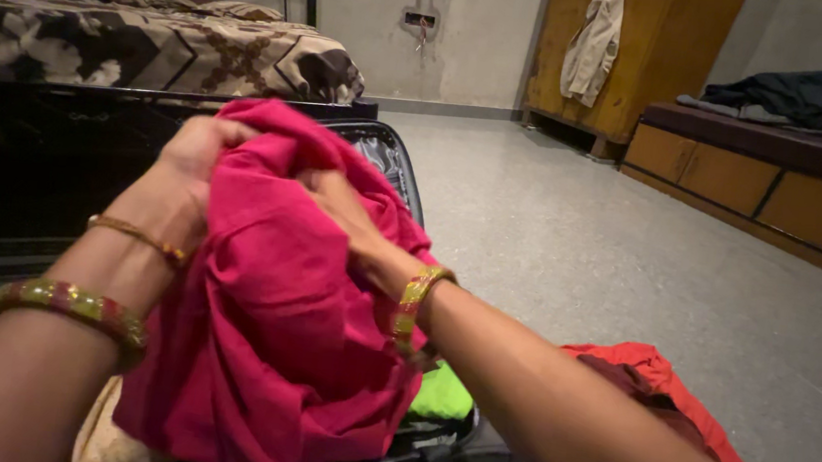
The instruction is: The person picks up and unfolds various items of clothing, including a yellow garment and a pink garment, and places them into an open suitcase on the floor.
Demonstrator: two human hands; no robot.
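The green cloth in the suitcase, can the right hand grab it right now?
Probably not right away. The right hand is gripping the pink cloth, which hangs over most of the green cloth. It would likely have to let go first; only a green corner shows.

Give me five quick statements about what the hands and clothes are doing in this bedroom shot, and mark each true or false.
1. Both hands grip a pink garment. True: left hand and right hand bunch it up.
2. The garment hangs over an open suitcase. True.
3. The wrists are bare. False: both wear bangles.
4. A red cloth lies on the floor at right. True.
5. The bed has plain white bedding. False: it is brown and patterned.
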